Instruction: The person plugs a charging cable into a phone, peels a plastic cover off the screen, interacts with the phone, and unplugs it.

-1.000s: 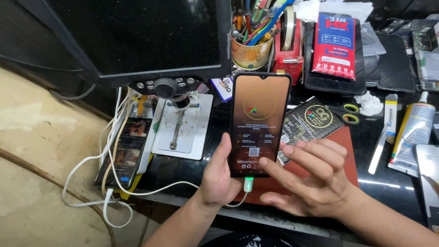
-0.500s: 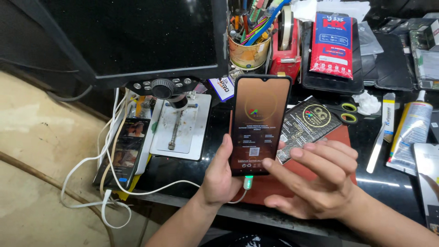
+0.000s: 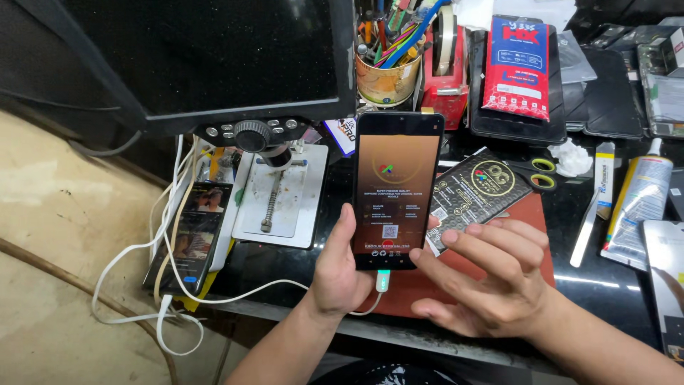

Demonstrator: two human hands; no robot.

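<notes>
- Head view: my left hand (image 3: 340,274) grips the tall black smartphone with its lit orange-brown screen (image 3: 396,189) upright above the dark bench edge; thumb on its left side; white cable (image 3: 214,299) plugged in below
- My right hand (image 3: 491,274) hovers just beside its lower right corner, fingers loosely spread, holding nothing

phones (image 3: 396,189): 2 | scissors (image 3: 536,173): 1 | glue tubes (image 3: 639,207): 1 | hands (image 3: 340,274): 2

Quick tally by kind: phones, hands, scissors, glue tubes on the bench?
Phones: 2, held phone in left hand, second phone lying left
Hands: 2, including right hand
Scissors: 1
Glue tubes: 1
Total: 6
</notes>
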